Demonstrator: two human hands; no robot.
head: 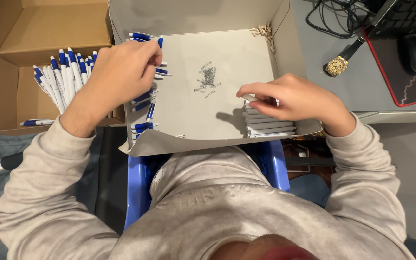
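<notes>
the right hand (297,98) pinches a white pen barrel (252,97) at centre right of the frame; the barrel's long axis runs left-right, parallel to the stack of white barrels (268,126) just below it. the left hand (121,72), upper left, closes its grip over blue-and-white pen parts (143,98). small springs (207,79) lie between both hands.

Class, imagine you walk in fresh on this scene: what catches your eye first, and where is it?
Two hands work inside a shallow grey box lid: the left hand reaches into blue-and-white pen parts at its left edge, and the right hand picks at a stack of white pen barrels. Small metal springs lie between them, and a cardboard box of finished pens sits at left.
</notes>
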